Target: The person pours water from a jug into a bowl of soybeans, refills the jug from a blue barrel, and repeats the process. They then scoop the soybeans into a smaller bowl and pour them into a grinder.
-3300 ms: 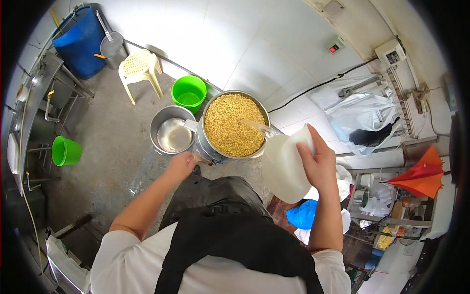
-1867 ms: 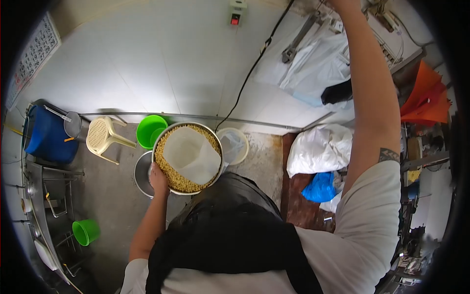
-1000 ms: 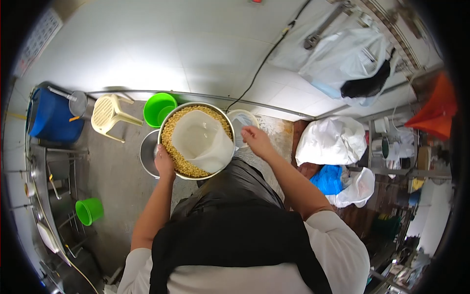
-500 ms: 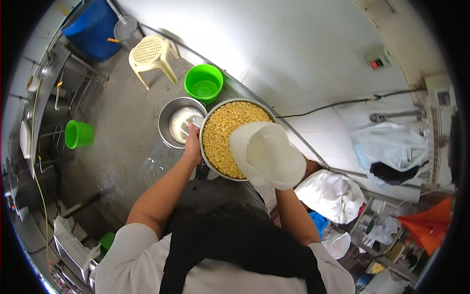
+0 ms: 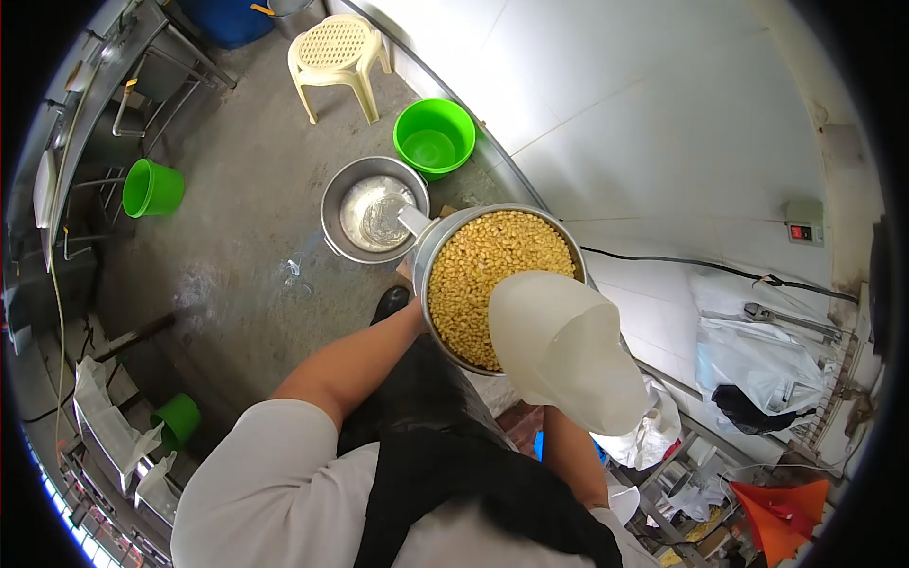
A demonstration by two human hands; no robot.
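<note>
A round metal hopper (image 5: 428, 312) filled with yellow beans (image 5: 507, 260) stands in front of me. Its metal spout (image 5: 414, 220) points over a metal pot (image 5: 331, 222) holding some pale, foamy liquid. My left hand (image 5: 415, 314) reaches under the hopper's near left side; its fingers are hidden there. Tilted over the right part of the beans is a translucent white plastic pitcher (image 5: 549, 331). My right forearm ends behind this pitcher, which my right hand holds up, though the fingers are out of sight.
Behind the pot is a green tub (image 5: 434, 133) with a cream plastic stool (image 5: 336, 57) beyond it. A green bucket (image 5: 153, 187) stands at left. The tiled wall (image 5: 663, 104) runs along the right, with a black cable (image 5: 701, 265). A white sack (image 5: 653, 426) lies at lower right.
My left hand has left the spout area and gone down under the hopper's side. The pitcher has turned over the beans. The whole view has shifted with my head.
</note>
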